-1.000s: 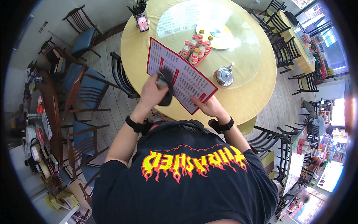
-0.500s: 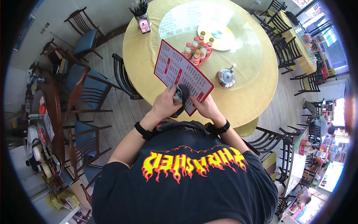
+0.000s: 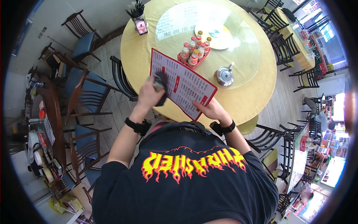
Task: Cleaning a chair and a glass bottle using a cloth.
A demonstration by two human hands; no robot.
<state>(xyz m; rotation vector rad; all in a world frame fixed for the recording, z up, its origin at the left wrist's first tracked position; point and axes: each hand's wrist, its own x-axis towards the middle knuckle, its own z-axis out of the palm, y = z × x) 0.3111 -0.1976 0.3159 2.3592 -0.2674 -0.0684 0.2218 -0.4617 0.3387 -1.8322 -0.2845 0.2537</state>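
Observation:
A white menu [image 3: 181, 83] with a red border is held tilted over the near edge of the round table. My right hand [image 3: 213, 111] grips its lower right corner, thumb on the printed face. Against the menu's left side, my left hand [image 3: 150, 92] presses a dark, bunched-up cloth [image 3: 162, 89]; the fingers are closed round it and slightly blurred. Beyond the menu stands a red crate [image 3: 201, 59] of small bottles [image 3: 193, 57] with red and yellow caps. To its right sits a shiny metal teapot [image 3: 225, 76].
The round table [image 3: 257, 99] has a yellow cloth and a glass turntable [image 3: 246, 48]. A phone [image 3: 141, 27] leans against a holder of black utensils at the far left. Chairs [image 3: 89, 89] with blue seats stand at left; a dark chair [image 3: 123, 80] touches the table's left side.
My left hand has slid the cloth left and up across the menu, toward its left edge. The menu has shifted slightly down and turned a little. My right hand keeps its grip.

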